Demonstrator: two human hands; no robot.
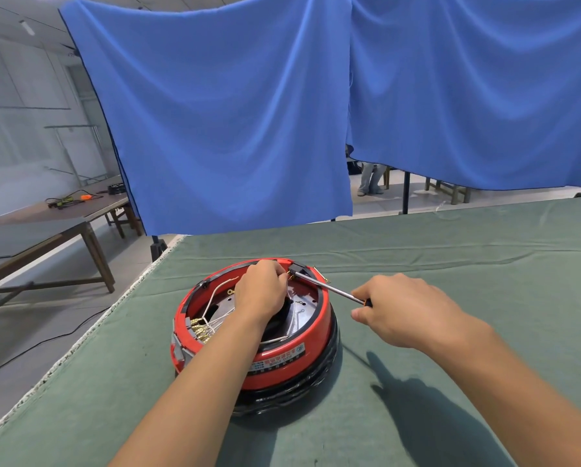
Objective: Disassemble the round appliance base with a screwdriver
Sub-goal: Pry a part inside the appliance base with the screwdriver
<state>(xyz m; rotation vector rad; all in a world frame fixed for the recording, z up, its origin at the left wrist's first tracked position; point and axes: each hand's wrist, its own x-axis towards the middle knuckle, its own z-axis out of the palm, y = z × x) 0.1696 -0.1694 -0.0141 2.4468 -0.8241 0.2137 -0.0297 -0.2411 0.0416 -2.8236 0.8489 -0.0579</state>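
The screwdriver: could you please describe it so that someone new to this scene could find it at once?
Start at the green cloth-covered table and find the red round appliance base on it. The screwdriver slants across the base's far right rim, its handle gripped in the right hand, its tip by the left hand. It is the only straight metal rod among thin curling white wires.

Red-black base [275,362] — green cloth [450,257].

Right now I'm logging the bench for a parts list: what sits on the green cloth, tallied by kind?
Round appliance base: 1
Screwdriver: 1, held by the right hand
Total: 2
The left hand reaches inside the base.
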